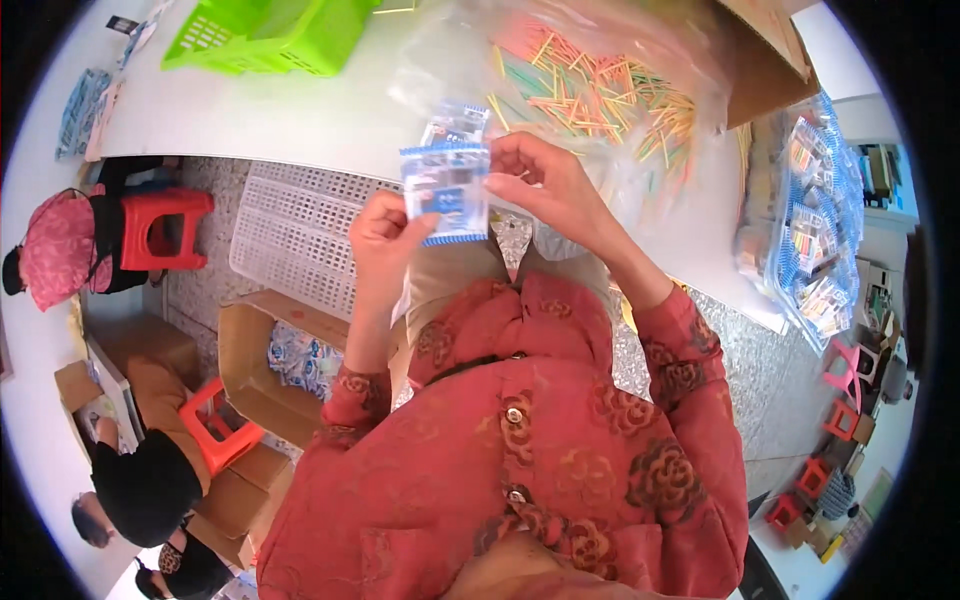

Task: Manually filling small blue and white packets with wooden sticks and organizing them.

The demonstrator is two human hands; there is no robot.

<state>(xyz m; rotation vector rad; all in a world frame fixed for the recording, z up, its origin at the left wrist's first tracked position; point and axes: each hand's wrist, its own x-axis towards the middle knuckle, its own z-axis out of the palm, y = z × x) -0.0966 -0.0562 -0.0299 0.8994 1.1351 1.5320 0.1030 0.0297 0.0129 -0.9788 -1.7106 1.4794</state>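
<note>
Between my hands, just over the near table edge, is a small clear plastic packet [455,200] with blue printed bands at its ends. My left hand [388,228] pinches its lower left part, the thumb lying on its face. The fingers of my right hand [540,178] are curled at the packet's right edge, thumb against it. Behind it shows another blue and clear packet [458,125]; whether the two are joined I cannot tell. Thin coloured sticks [590,85] in yellow, red and green lie loose on clear plastic beyond my right hand.
A green plastic basket [300,35] stands at the far left of the white table [250,120]. Filled blue packets [815,230] hang in a bag at the right, beside a cardboard box [765,60]. Below left are a white crate [290,235], an open carton [250,350] and seated people.
</note>
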